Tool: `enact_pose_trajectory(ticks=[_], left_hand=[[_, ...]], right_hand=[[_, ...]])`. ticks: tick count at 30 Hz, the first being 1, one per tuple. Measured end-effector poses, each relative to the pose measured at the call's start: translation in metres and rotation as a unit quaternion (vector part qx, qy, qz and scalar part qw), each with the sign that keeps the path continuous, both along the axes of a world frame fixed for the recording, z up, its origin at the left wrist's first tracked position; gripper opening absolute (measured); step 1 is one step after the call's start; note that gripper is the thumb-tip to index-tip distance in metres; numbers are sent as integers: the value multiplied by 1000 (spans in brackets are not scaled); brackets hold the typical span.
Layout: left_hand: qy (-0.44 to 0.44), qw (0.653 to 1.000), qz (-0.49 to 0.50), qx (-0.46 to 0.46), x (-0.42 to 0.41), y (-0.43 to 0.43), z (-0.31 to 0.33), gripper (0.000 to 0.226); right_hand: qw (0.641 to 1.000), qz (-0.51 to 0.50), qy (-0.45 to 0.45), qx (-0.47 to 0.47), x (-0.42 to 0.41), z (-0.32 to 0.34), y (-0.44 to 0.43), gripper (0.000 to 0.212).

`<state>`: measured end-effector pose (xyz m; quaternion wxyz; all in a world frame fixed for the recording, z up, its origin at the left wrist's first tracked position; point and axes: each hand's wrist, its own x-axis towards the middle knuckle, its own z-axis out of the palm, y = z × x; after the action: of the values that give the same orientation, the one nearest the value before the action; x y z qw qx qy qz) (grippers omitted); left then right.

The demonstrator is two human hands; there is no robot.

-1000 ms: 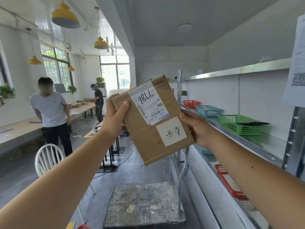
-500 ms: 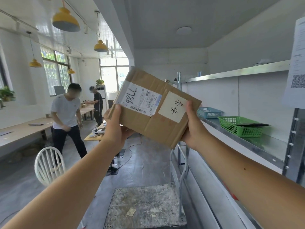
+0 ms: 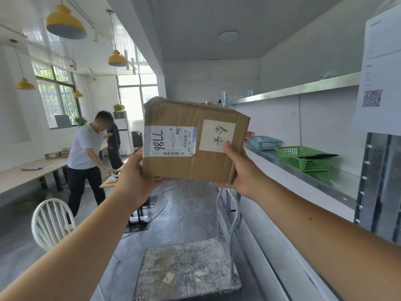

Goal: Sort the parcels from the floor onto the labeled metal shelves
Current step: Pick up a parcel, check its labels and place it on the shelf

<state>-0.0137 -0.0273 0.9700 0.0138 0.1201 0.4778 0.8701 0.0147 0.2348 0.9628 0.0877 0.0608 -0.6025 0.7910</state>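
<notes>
Brown cardboard parcel (image 3: 191, 153), flat and creased, held up in the air, face toward camera — printed shipping label left, handwritten white note right — metal shelves (image 3: 338, 181) at right.

Parcel (image 3: 193, 146) held up between 2 hands — shelf (image 3: 325, 179) with baskets (image 3: 303, 158) right, cart (image 3: 186, 270) below.

Parcel (image 3: 191, 146): held up by both hands
Left hand (image 3: 135, 181): lower left corner
Right hand (image 3: 240, 172): lower right corner
</notes>
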Motion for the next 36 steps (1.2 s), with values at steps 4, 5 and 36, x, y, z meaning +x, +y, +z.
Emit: enact_pose_trajectory(ticks=[4,5,36], left_hand=[[14,997,10,-76,-6,-1,-4,41],[47,990,54,-123,-8,-3,-5,40],[2,998,66,-7,-6,6,0,52]], right_hand=[[999,8,41,-18,0,5,5,73],[999,7,47,-11,-1,5,6,76],[985,-22,82,-152,-21,2,8,66]])
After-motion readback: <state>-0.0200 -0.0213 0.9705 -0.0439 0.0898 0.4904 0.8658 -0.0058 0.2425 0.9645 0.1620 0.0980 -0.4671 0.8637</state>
